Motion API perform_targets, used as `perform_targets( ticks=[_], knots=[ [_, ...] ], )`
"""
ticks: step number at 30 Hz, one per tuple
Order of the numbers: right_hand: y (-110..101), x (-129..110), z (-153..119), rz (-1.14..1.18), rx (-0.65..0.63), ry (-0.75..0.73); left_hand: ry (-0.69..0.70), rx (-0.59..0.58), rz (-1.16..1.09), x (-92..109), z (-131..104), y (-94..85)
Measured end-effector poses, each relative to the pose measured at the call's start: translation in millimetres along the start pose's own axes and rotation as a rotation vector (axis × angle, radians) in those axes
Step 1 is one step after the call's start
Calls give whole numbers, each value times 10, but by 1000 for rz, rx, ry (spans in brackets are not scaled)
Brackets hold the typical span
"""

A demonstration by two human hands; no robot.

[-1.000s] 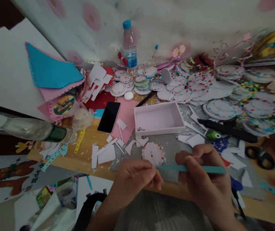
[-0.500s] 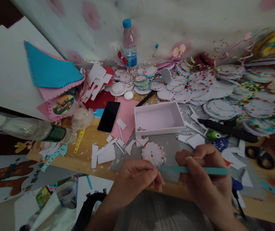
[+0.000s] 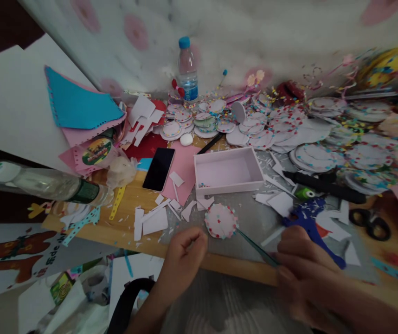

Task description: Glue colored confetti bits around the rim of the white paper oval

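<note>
My right hand, smeared by motion, is closed round teal tweezers. Their tip reaches the right edge of a round white paper disc with small red, blue and pale pieces along its rim. The disc lies flat on the grey mat. To its lower left, my left hand has its fingers curled in, apart from the disc; whatever they may hold is hidden. Beyond the disc stands a shallow white box with a few tiny coloured bits in its left corner.
A phone lies left of the box on pink paper, near paper scraps. Stacked decorated discs and a water bottle line the back. On the right are a blue glue gun, a black rod and scissors.
My left hand has drawn back left from the tweezer tip, its fingers curling in. My right hand has moved lower, and the tweezers now slant to the disc's edge.
</note>
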State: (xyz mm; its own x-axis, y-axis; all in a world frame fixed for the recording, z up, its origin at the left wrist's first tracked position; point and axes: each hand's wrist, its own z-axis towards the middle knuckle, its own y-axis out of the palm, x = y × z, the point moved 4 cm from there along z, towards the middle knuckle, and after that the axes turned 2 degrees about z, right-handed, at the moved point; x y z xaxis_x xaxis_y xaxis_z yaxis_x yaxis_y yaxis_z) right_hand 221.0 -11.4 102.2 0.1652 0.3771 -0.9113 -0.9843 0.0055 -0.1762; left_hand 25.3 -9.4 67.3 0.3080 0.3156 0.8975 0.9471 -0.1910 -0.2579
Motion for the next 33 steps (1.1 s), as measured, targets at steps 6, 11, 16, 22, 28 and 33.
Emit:
perform_targets(
  ticks=[6,11,16,22,28,33],
  knots=[
    [277,-313,-122,-428,-311,-660,70,-102,-135,67,-152,84],
    [479,-277,-175,-479,-585,-873,33,-93,-188,139,-217,203],
    [439,-247,-232,-523,-459,-823,7,15,-283,69,-231,185],
    [328,-94,-296,-371,-452,-281,9,86,-336,11,-209,151],
    [526,-27,-488,249,-607,250,48,-8,-368,20,-201,252],
    [709,160,-696,614,-495,690,133,33,-218,27,-207,230]
  ],
)
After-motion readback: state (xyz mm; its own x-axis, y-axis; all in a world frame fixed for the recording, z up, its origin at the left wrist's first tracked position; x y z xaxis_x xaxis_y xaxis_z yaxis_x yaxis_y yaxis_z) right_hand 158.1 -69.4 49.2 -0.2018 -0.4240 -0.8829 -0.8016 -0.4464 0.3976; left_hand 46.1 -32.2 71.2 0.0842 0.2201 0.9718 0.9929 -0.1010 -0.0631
